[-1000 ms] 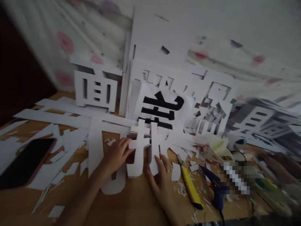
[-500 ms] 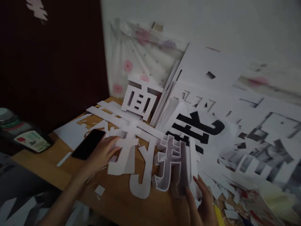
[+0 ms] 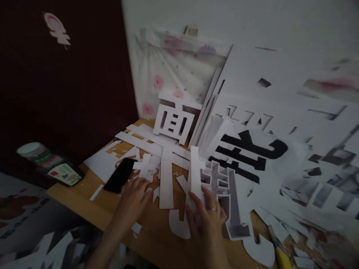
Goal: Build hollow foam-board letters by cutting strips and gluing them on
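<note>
My left hand point(image 3: 136, 196) is spread low over the wooden table, just right of a black phone point(image 3: 120, 175), near small white foam pieces point(image 3: 146, 165). Its fingers are apart with nothing between them. My right hand point(image 3: 204, 209) has its fingers round the lower end of a long white strip point(image 3: 195, 168), which stands up at an angle. Close to the right of that hand lies a white walled character point(image 3: 237, 203) with open compartments. Between my hands is a flat white piece point(image 3: 166, 179). A curved white piece point(image 3: 179, 224) lies partly under my right hand.
A jar point(image 3: 50, 164) stands at the table's left edge. A white raised character point(image 3: 174, 121) leans at the back. Cut-out boards and a sheet with a black character point(image 3: 252, 149) lean right. A yellow tool point(image 3: 282, 257) and scraps lie front right.
My right hand has moved left and up and now holds the white strip. The walled character has been turned and shifted right. My left hand has come away from the white pieces. The view has shifted.
</note>
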